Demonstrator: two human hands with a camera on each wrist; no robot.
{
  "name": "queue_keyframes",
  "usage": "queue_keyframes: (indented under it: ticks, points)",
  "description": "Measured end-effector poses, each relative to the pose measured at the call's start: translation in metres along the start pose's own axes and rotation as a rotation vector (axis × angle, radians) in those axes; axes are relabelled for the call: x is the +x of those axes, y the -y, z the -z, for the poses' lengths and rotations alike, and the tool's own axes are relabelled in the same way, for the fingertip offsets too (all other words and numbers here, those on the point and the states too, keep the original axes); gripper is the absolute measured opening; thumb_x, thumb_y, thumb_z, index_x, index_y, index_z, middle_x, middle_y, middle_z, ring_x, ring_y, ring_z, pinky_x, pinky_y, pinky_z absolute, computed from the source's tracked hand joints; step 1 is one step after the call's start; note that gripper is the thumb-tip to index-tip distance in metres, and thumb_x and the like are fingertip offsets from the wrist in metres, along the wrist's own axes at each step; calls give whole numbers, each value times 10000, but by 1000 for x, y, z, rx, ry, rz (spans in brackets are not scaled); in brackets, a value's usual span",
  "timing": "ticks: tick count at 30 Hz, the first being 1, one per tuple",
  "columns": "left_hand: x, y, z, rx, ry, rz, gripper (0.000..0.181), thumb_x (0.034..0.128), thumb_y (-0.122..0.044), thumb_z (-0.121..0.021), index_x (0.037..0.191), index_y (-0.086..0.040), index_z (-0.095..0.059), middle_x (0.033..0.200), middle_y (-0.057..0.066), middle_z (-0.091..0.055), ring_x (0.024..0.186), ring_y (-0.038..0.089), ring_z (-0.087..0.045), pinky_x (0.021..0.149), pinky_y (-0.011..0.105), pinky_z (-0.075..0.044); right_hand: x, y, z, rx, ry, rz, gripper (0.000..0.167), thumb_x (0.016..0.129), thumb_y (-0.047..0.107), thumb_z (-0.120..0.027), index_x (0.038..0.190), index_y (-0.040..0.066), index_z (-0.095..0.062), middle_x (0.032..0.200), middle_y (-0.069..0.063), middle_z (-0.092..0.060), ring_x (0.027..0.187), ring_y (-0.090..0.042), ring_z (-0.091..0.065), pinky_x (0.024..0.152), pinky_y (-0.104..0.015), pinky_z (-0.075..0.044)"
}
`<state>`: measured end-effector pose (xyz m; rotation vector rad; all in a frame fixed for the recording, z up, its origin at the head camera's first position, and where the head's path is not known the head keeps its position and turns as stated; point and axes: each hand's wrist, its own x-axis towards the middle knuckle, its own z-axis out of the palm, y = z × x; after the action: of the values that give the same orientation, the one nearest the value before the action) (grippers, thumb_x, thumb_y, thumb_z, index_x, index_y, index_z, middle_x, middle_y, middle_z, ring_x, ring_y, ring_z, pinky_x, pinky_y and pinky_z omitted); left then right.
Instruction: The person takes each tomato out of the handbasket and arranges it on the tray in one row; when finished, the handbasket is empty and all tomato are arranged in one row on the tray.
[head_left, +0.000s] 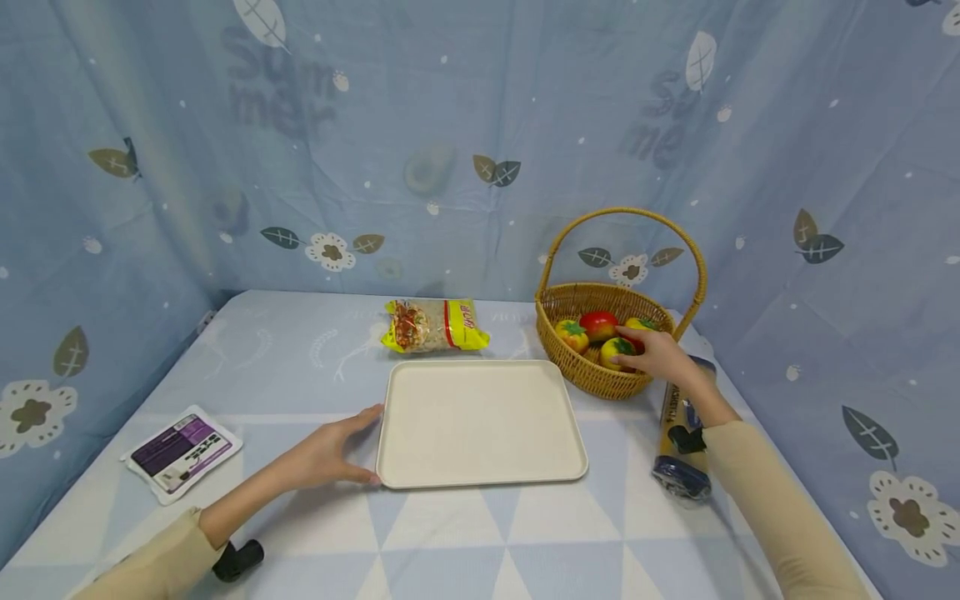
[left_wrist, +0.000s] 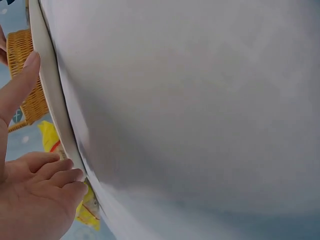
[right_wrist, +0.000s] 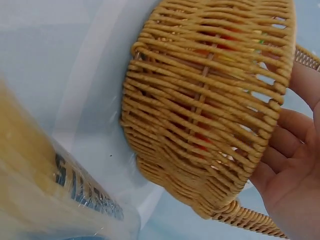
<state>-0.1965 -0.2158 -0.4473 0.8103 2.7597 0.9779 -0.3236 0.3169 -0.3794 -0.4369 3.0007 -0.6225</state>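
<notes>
My left hand point(head_left: 330, 450) spreads thumb and fingers along the left side of a cream rectangular tray point(head_left: 480, 425), fingertips at its edge. In the left wrist view the tray's rim point(left_wrist: 50, 82) runs beside the extended thumb. My right hand point(head_left: 662, 358) reaches over the rim of a wicker basket point(head_left: 592, 382), thumb and fingers around a yellow fruit with a green leafy top point(head_left: 613, 350). Beside it lie a red fruit point(head_left: 598, 325) and other yellow fruits point(head_left: 572, 335). The right wrist view shows the basket's woven side point(right_wrist: 200, 100), which hides the fingertips.
A yellow food packet point(head_left: 435, 325) lies behind the tray. At the far left is a white and purple sealed pack point(head_left: 182, 452). A wrapped package with a dark blue end point(head_left: 681, 467) lies under the right forearm. Patterned curtains point(head_left: 420, 150) surround the table.
</notes>
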Motion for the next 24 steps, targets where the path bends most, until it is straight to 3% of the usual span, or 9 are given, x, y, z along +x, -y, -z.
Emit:
queue_keyframes:
  ticks: [10,24]
  points:
    - [-1,1,-2,-25,38,6,1112,656,-469,-843,1459,83,-308,1479,266,-341,1345,442,-337,1086,540,-289,7,-10,-2,54,25,-52,715,886,271,-713,1445,-32,-386,1371,-314,-465,1240,-472,-443,1001,-580,-402]
    - [1,-1,-3,-29,53,51,1112,686,-510,-811,1481,57,-278,1503,259,-301,1370,429,-296,1098,541,-274,8,-17,-5,60,23,-50,674,851,258,-754,1384,-49,-476,1275,-298,-554,1154,-440,-525,931,-548,-471]
